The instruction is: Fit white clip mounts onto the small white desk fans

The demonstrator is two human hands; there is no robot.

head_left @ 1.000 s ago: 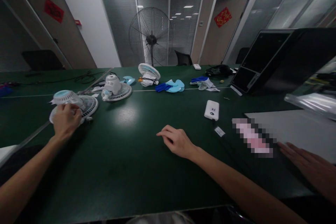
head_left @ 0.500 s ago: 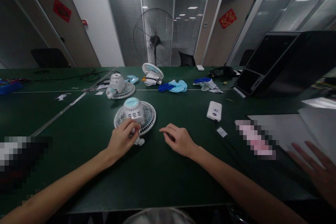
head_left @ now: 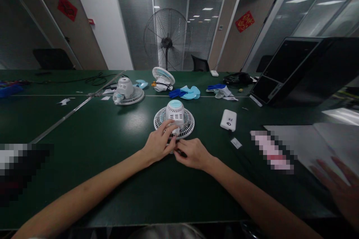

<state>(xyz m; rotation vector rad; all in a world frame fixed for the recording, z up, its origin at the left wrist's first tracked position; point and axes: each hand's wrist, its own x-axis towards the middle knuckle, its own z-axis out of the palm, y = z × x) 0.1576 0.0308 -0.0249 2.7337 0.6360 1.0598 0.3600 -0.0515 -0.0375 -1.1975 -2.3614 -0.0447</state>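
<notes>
A small white fan [head_left: 188, 129] lies grille-down on the green table in front of me, its motor housing with a light-blue cap pointing up. My left hand [head_left: 158, 145] is closed around the near side of the fan, at the small white part jutting from the housing. Close beside it, my right hand [head_left: 193, 152] has thumb and fingers pinched together at that part's near end. Whatever sits between its fingertips is hidden or too small to make out.
Behind lie a second small fan [head_left: 125, 89], a third fan [head_left: 163, 78], light-blue blades [head_left: 191, 92] and gloves [head_left: 223, 91]. A white power bank [head_left: 228, 120] is to the right. Another person's hand [head_left: 336, 175] rests on paper at far right, near a black computer case [head_left: 286, 67].
The fan has moved right across the table with my left hand, to just in front of my right hand. My hands now meet at the fan's near side.
</notes>
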